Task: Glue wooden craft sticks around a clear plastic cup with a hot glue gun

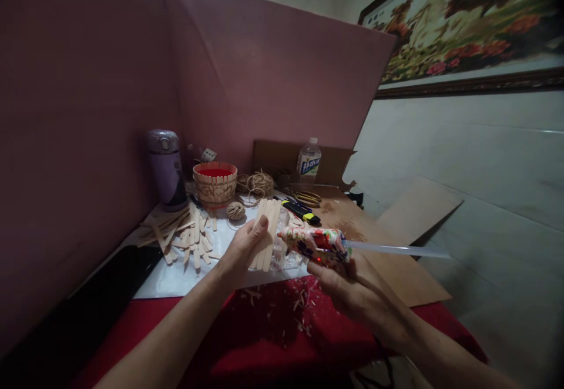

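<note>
My left hand point(247, 248) holds a small panel of wooden craft sticks point(269, 239) lying side by side, with the thumb pressed on its face. My right hand point(348, 283) is wrapped round a flower-patterned glue gun point(315, 244), whose small red light glows. A long clear glue stick point(396, 249) sticks out of its back toward the right. The gun's nozzle points left, close to the right edge of the panel; whether they touch I cannot tell.
Loose craft sticks point(194, 236) lie left, near a purple flask point(166, 171). Behind are a stick-covered basket point(215, 184), twine balls point(259, 183), a bottle point(309, 160), pliers point(306, 197) and a cutter knife point(302, 213). Cardboard point(388, 271) lies right; scraps dot the red cloth point(264, 330).
</note>
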`<state>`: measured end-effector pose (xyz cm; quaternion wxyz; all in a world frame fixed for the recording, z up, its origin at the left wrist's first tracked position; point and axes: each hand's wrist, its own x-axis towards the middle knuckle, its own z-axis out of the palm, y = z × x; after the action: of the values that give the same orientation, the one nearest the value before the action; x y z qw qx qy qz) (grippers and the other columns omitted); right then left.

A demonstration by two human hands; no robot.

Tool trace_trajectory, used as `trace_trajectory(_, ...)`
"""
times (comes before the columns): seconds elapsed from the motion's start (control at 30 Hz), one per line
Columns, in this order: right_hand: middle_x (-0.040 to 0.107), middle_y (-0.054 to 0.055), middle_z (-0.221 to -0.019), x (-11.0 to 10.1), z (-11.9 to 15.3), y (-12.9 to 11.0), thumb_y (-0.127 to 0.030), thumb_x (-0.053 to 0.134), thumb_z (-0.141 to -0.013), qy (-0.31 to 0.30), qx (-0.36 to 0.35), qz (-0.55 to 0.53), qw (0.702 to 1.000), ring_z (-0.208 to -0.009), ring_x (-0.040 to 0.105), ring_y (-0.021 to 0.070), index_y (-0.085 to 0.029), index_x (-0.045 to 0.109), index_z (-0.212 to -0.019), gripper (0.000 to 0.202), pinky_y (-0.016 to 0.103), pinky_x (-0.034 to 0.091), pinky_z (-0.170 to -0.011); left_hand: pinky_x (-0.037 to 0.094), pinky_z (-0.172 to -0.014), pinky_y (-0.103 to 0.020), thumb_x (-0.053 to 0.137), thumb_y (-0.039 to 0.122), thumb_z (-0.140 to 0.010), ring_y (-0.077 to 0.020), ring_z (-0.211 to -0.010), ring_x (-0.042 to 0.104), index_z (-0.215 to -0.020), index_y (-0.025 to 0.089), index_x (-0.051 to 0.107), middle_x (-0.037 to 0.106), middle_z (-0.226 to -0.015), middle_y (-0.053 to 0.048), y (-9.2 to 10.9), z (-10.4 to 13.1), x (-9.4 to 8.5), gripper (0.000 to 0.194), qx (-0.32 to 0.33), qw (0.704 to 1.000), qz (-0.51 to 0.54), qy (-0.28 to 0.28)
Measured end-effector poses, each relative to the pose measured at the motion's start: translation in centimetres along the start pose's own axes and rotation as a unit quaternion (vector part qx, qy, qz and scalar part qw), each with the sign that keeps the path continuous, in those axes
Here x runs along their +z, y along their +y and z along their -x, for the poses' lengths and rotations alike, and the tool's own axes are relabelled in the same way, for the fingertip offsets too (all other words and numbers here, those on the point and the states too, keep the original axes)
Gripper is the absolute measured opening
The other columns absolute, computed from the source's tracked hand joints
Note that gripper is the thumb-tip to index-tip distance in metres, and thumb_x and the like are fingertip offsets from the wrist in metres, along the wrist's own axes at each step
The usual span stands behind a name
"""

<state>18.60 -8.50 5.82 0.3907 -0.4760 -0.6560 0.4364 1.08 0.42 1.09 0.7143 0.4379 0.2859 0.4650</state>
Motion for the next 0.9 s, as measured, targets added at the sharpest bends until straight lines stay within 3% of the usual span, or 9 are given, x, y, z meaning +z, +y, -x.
trace_trajectory(0.1, 0.045, -0.003, -0.062, 0.0, 0.0, -0.2, -0.039, 0.055, -0.088, 0.0, -0.004, 0.012, 1.0, -0.054, 0.038, 0.0102, -0.018, 0.062, -0.085, 0.022, 0.024, 0.039, -0.055, 0.047, -0.047, -0.023, 0.068, 0.058, -0.069, -0.0135, -0.05, 0.059, -0.092, 0.014, 0.062, 0.065, -0.068, -0.003, 0.0, 0.0, 0.0, 0.05, 0.005, 1.0, -0.004, -0.004)
trace_trajectory(0.3, 0.059, 0.003, -0.082, 0.1, 0.0, -0.9, -0.037, 0.054, -0.088, 0.003, -0.052, 0.017, 0.998, -0.073, 0.05, 0.0162, -0.021, 0.064, -0.087, 0.019, 0.029, 0.045, -0.072, 0.048, -0.047, -0.023, 0.068, 0.06, -0.068, -0.0133, -0.051, 0.058, -0.093, 0.014, 0.059, 0.063, -0.068, -0.003, -0.1, 0.0, 0.0, 0.053, 0.004, 1.0, -0.011, -0.009)
trace_trajectory(0.57, 0.055, 0.001, -0.071, 0.1, 0.2, 0.3, -0.04, 0.054, -0.088, 0.023, -0.028, 0.023, 0.999, -0.063, 0.047, 0.014, -0.02, 0.063, -0.087, 0.022, 0.026, 0.044, -0.062, 0.046, -0.045, -0.024, 0.07, 0.063, -0.063, -0.0135, -0.047, 0.057, -0.088, 0.015, 0.054, 0.059, -0.062, 0.001, 0.0, 0.2, 0.2, 0.056, 0.0, 1.0, -0.027, 0.013)
trace_trajectory(0.73, 0.048, -0.002, -0.062, 0.3, 0.2, 0.3, -0.037, 0.052, -0.089, 0.02, -0.006, -0.02, 1.0, -0.054, 0.038, 0.0111, -0.02, 0.057, -0.077, 0.022, 0.023, 0.04, -0.053, 0.045, -0.044, -0.022, 0.068, 0.06, -0.068, -0.0121, -0.048, 0.056, -0.093, 0.014, 0.057, 0.059, -0.064, 0.0, 0.0, 0.1, 0.0, 0.053, -0.002, 1.0, -0.01, -0.012)
trace_trajectory(0.9, 0.048, -0.002, -0.064, 0.3, 0.1, -0.1, -0.036, 0.053, -0.089, 0.008, -0.015, -0.021, 1.0, -0.056, 0.038, 0.0109, -0.02, 0.057, -0.08, 0.019, 0.024, 0.041, -0.056, 0.048, -0.047, -0.026, 0.068, 0.062, -0.066, -0.0142, -0.051, 0.057, -0.094, 0.014, 0.056, 0.06, -0.067, -0.001, -0.1, -0.1, -0.1, 0.056, 0.002, 1.0, -0.023, -0.009)
